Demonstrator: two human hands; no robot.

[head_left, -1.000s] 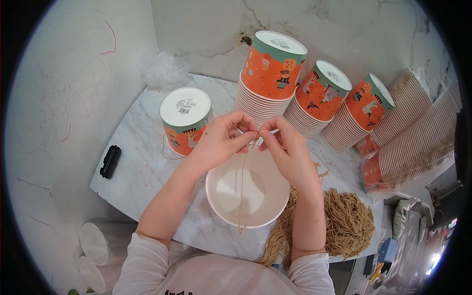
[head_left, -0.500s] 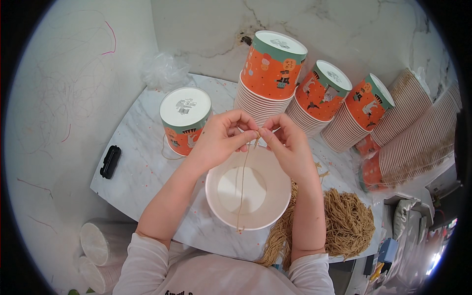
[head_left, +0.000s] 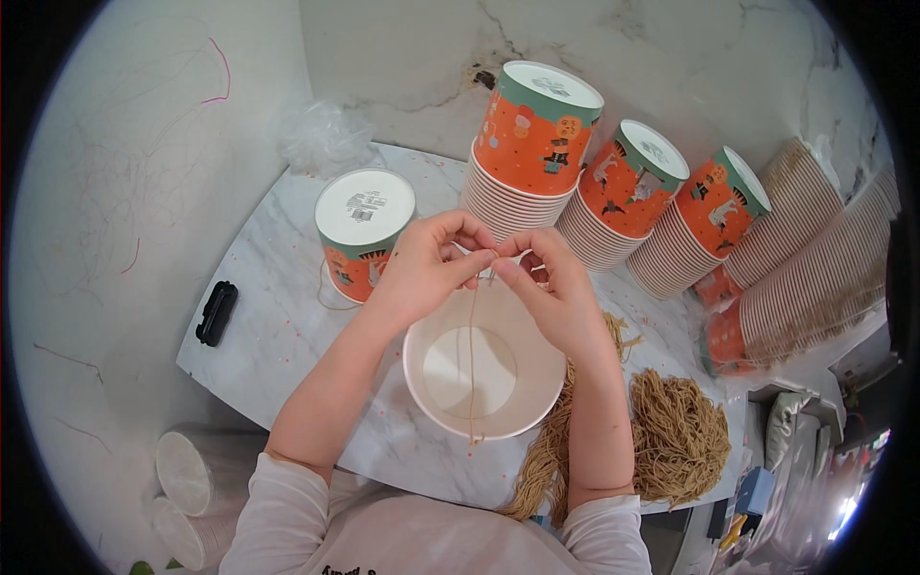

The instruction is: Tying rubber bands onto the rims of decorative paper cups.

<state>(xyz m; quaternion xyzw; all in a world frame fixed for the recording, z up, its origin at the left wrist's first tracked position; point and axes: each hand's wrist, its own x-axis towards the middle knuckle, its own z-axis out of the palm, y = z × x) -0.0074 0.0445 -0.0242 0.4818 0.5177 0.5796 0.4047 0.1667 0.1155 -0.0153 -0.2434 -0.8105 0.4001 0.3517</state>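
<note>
A thin tan string hangs from my fingertips, its lower part dangling across the white paper tub whose open mouth faces up below my hands. My left hand pinches the string between thumb and forefinger. Against it, my right hand pinches the same string, the two sets of fingertips touching. Whether there is a knot between them is too small to tell. Beside my right forearm lies a heap of tan strings, with a looser bundle passing under that arm.
An upturned orange and green tub stands left of my hands. Nested stacks of such tubs line the back, more in clear plastic at right. A black clip-like object lies near the left edge. A crumpled clear bag sits behind.
My fingertips have shifted slightly left and drawn closer together around the string. The hanging string end has moved up a little.
</note>
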